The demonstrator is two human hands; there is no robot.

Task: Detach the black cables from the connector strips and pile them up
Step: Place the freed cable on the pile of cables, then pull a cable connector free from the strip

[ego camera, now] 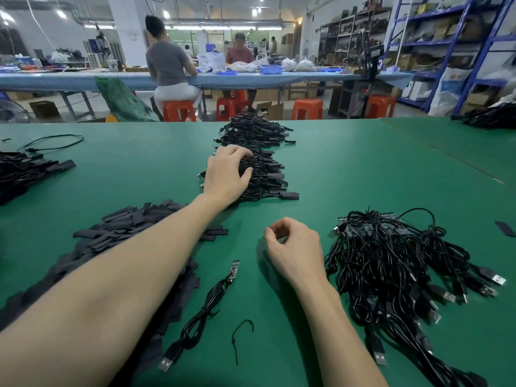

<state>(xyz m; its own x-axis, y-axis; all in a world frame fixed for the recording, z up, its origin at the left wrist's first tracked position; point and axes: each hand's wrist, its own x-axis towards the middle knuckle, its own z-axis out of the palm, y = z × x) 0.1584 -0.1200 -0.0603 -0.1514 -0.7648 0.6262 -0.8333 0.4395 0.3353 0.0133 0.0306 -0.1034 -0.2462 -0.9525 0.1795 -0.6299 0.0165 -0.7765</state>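
My left hand (227, 174) reaches far forward and its curled fingers grip the near stack of coiled black cables (265, 174) in the middle of the green table (349, 169). A second stack of the same cables (255, 131) lies just behind it. My right hand (294, 248) hovers over the table nearer to me, fingers curled, thumb and forefinger close together with nothing visible between them. To its right lies a tangled bundle of black USB cables on connector strips (391, 263). One single coiled cable with a small board (206, 308) lies in front of me.
A heap of flat black sleeves (120, 236) spreads under my left forearm. More black cable piles sit at the far left (25, 169) and far right (491, 117). A loose black tie (241, 335) lies near the front. People sit at a blue bench behind.
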